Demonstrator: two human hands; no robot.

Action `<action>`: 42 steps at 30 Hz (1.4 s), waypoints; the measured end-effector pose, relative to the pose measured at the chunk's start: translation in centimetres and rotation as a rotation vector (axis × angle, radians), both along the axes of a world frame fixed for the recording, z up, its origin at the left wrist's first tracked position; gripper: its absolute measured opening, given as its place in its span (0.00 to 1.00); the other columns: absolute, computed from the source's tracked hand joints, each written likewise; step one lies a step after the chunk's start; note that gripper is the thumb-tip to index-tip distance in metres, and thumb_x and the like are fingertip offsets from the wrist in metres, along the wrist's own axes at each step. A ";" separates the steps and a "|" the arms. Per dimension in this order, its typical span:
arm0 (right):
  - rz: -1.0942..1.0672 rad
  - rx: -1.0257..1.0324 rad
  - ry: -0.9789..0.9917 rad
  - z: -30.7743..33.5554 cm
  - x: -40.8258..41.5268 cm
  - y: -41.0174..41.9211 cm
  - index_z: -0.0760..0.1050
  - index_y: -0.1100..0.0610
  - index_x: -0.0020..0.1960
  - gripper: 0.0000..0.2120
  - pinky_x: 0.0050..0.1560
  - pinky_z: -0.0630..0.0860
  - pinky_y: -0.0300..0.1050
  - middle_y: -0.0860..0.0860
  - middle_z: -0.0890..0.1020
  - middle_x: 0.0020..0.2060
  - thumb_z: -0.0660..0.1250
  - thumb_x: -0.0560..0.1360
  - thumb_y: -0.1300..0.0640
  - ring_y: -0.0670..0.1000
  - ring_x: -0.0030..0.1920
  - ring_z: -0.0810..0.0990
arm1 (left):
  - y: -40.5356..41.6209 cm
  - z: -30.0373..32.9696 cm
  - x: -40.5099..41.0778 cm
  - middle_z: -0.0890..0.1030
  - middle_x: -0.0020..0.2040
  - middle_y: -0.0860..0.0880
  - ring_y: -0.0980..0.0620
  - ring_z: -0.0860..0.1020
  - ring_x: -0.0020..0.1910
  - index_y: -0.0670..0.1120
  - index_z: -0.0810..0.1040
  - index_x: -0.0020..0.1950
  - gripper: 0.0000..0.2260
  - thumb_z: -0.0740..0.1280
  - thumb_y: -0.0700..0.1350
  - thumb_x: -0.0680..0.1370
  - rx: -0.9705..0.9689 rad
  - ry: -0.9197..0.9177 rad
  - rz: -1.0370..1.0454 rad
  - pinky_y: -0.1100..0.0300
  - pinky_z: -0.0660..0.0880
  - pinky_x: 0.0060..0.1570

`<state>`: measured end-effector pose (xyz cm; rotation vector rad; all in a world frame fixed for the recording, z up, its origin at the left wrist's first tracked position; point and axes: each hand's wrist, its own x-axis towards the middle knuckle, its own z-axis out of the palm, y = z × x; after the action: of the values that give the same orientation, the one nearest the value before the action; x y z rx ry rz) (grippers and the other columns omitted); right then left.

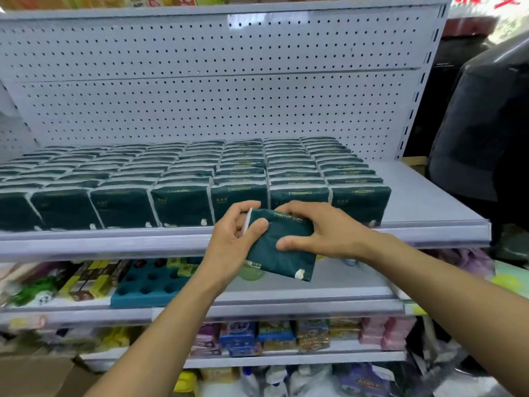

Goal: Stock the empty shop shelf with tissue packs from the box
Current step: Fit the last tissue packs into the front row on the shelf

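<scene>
Both hands grasp one dark green tissue pack (282,245) in front of the shelf (429,196) edge: left hand (236,237) pinching its 9 o'clock end, right hand (323,230) gripping at 3 o'clock. Placing step; next, seat it in the bare stretch toward 2 o'clock, beside the stocked rows (183,173).

held tissue pack (279,247): dark green wrapper with gold lettering, tilted, in front of the shelf's front edge (a small white mark at its lower corner).
shelf (423,196): pale grey, pegboard back; its right end bare.
stocked tissue packs (183,179): same green, upright in tight rows filling the left and middle.
</scene>
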<state>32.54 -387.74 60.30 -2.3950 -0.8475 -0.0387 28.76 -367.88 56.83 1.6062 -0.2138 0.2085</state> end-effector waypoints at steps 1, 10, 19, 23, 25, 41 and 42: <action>0.032 0.031 0.061 0.0 -0.2 1.0 0.74 0.41 0.59 0.21 0.52 0.79 0.51 0.40 0.81 0.50 0.72 0.68 0.38 0.42 0.50 0.80 | 0.8 0.0 -0.3 0.84 0.51 0.49 0.50 0.83 0.48 0.50 0.75 0.62 0.12 0.67 0.43 0.79 0.010 -0.011 -0.010 0.55 0.82 0.45; -0.127 -0.321 -0.372 2.3 1.2 7.6 0.71 0.47 0.62 0.26 0.53 0.64 0.45 0.47 0.80 0.46 0.70 0.69 0.35 0.53 0.47 0.75 | 11.8 2.6 3.1 0.80 0.58 0.56 0.58 0.76 0.59 0.58 0.76 0.62 0.16 0.58 0.62 0.80 0.459 -0.318 0.287 0.52 0.73 0.61; -0.203 -0.454 -0.507 2.2 3.9 10.5 0.72 0.49 0.61 0.24 0.48 0.54 0.44 0.45 0.76 0.52 0.69 0.71 0.37 0.50 0.56 0.70 | 13.9 2.3 6.0 0.73 0.70 0.55 0.56 0.60 0.74 0.57 0.68 0.73 0.32 0.68 0.65 0.71 1.082 -0.579 0.133 0.49 0.43 0.76; -0.245 -0.439 -0.540 1.7 4.8 10.7 0.70 0.51 0.64 0.26 0.52 0.59 0.45 0.48 0.74 0.57 0.69 0.71 0.38 0.51 0.59 0.70 | 13.6 1.7 7.3 0.74 0.69 0.57 0.53 0.63 0.74 0.57 0.70 0.72 0.27 0.72 0.56 0.74 1.120 -0.658 0.174 0.44 0.44 0.76; -0.264 -0.412 -0.594 1.4 4.9 10.8 0.71 0.52 0.64 0.26 0.55 0.62 0.48 0.50 0.74 0.59 0.70 0.71 0.40 0.54 0.60 0.70 | 13.6 1.5 7.9 0.74 0.69 0.58 0.53 0.64 0.74 0.57 0.70 0.72 0.25 0.69 0.56 0.76 1.158 -0.667 0.210 0.42 0.44 0.76; -0.328 -0.604 -0.718 -0.9 5.5 10.7 0.65 0.56 0.73 0.44 0.67 0.66 0.59 0.56 0.72 0.68 0.78 0.64 0.41 0.58 0.67 0.72 | 12.5 0.5 9.5 0.76 0.68 0.54 0.51 0.71 0.69 0.52 0.71 0.72 0.26 0.72 0.50 0.74 1.278 -0.845 0.285 0.34 0.51 0.73; -0.329 -0.613 -0.730 -1.2 5.5 10.6 0.65 0.56 0.73 0.44 0.68 0.65 0.59 0.56 0.72 0.69 0.77 0.64 0.40 0.58 0.67 0.72 | 12.6 0.3 9.5 0.75 0.69 0.54 0.51 0.71 0.70 0.52 0.71 0.72 0.27 0.72 0.50 0.74 1.287 -0.858 0.285 0.34 0.52 0.73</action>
<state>38.07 -377.10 59.12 -3.1338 -0.8332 -0.9554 38.22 -355.32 57.14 2.7278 -0.9110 1.1633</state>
